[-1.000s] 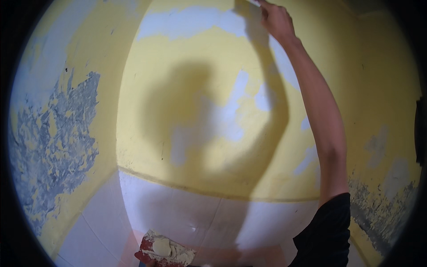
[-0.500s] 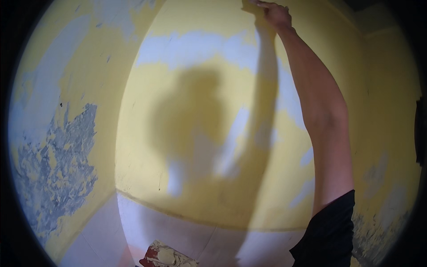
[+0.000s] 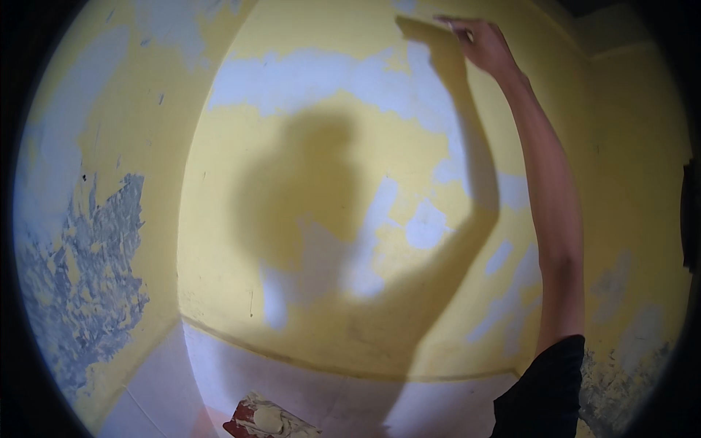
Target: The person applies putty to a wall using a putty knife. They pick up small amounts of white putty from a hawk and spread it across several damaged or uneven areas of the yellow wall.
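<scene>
My right hand (image 3: 485, 45) is raised high against the yellow wall (image 3: 328, 146), arm stretched straight up. Its fingers pinch a thin flat blade, a putty knife (image 3: 444, 20), whose edge lies on the wall near a pale filler patch (image 3: 321, 77). The hand's shadow falls just to the left of it. At the bottom edge a red-rimmed board loaded with pale putty (image 3: 266, 422) pokes into view. My left hand is hidden below the picture.
The wall is yellow with pale blue-white filler patches and my shadow across the middle. Flaking grey-blue paint (image 3: 87, 277) covers the left wall. A white lower band (image 3: 307, 387) runs under the yellow. A room corner (image 3: 591, 182) stands at the right.
The view has tilted upward, so the white lower band sits lower in the picture. My right hand has stayed high on the wall and slid slightly right with the blade.
</scene>
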`<state>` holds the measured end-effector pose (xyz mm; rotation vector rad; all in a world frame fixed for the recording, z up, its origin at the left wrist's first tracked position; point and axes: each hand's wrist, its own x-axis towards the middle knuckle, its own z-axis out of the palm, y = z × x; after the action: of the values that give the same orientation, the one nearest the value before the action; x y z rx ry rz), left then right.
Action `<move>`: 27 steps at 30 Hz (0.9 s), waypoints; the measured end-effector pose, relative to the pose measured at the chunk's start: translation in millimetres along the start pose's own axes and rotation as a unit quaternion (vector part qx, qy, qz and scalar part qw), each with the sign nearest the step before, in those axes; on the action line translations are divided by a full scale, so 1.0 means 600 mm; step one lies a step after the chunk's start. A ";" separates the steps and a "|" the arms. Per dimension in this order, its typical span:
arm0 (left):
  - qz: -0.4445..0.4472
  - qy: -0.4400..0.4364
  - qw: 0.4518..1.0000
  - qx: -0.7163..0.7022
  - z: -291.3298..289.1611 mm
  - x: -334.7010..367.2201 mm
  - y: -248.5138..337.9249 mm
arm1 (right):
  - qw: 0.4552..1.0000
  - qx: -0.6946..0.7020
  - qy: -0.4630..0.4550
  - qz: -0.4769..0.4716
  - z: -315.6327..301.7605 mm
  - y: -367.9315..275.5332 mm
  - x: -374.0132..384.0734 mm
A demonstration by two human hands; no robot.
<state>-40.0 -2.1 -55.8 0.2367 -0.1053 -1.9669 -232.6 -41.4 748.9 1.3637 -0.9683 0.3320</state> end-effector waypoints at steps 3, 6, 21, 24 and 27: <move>-0.013 -0.055 0.997 -0.047 -0.011 0.007 -0.006 | 0.986 0.023 -0.027 0.165 -0.005 -0.046 0.079; -0.002 0.064 0.995 0.077 0.028 -0.006 -0.004 | 0.971 0.014 -0.120 0.208 -0.004 -0.066 0.096; 0.136 0.011 0.991 0.016 -0.013 -0.064 0.019 | 0.871 0.444 -0.060 0.203 -0.050 -0.292 -0.469; 0.109 0.100 0.987 0.064 0.002 -0.024 -0.014 | 0.724 0.595 -0.205 0.282 -0.057 -0.394 -0.688; 0.129 0.132 0.980 0.076 0.025 -0.065 -0.011 | 0.501 0.718 -0.267 0.403 -0.049 -0.490 -0.833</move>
<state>-34.3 35.9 -37.6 0.5549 -0.1066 -1.6555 -308.9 78.6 186.0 2.4680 -2.0306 1.8664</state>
